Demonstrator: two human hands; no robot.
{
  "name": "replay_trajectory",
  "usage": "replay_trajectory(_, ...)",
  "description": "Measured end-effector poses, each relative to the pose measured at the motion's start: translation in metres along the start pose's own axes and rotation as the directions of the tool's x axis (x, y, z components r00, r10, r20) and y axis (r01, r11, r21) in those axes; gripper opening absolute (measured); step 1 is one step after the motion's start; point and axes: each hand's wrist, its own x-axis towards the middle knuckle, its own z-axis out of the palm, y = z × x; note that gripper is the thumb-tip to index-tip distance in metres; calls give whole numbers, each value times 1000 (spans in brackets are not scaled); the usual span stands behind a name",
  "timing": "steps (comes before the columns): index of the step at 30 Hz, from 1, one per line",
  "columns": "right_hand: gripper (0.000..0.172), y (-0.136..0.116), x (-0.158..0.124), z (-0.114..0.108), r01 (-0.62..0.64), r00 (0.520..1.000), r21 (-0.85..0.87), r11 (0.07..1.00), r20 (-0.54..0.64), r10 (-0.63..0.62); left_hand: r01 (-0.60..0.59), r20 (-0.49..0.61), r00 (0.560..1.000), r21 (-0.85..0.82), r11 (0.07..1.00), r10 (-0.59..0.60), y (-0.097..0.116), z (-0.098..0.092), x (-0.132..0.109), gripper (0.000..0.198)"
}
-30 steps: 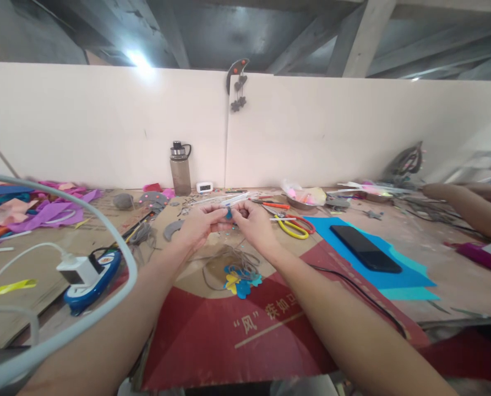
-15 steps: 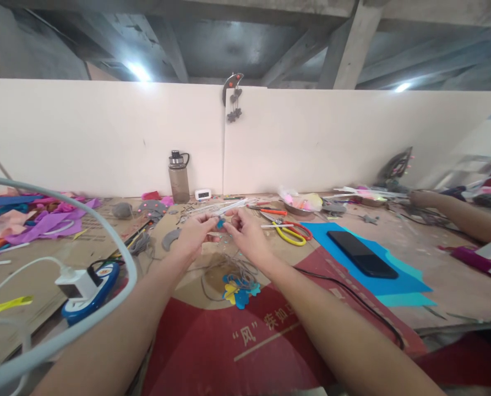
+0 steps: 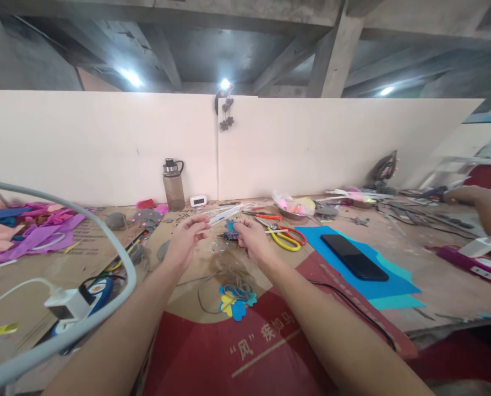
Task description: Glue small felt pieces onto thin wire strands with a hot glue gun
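My right hand (image 3: 252, 237) is closed round a dark blue hot glue gun (image 3: 230, 235), whose nozzle points left. A small blue piece (image 3: 229, 225) shows at the right fingertips; whether they pinch it I cannot make out. To the left, my left hand (image 3: 190, 235) has its fingers apart and slightly curled, with nothing visible in them. White glue sticks (image 3: 224, 215) lie just beyond. Nearer me, on the red and brown cardboard (image 3: 204, 346), are blue and yellow flower-shaped cutouts (image 3: 238, 309) with a tangle of grey cord (image 3: 237, 289).
Scissors with yellow and red handles (image 3: 289, 237) lie right of my hand. A black phone (image 3: 353, 257) rests on blue sheets (image 3: 398, 286). A bottle (image 3: 173, 187) stands behind; a pale cable (image 3: 121, 247) arcs at left. Another person's arm (image 3: 485, 206) reaches in at right.
Both hands were together at a small blue piece. They have since separated, the left moving away with fingers spread, the right gripping the glue gun. The view has shifted slightly.
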Motion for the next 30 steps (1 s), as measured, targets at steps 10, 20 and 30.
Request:
replay_trajectory(10,17,2,1,-1,-59,997,32,998,45,57,-9,-118,993,77,997,19,-12,-14,10,17)
replay_trajectory(20,15,8,-2,5,-97,994,0,995,55,97,12,-140,990,204,979,17,-11,-19,11,20)
replay_trajectory(30,13,9,-1,4,25,999,-102,995,50,-20,43,13,999,365,930,-51,-13,-5,3,22)
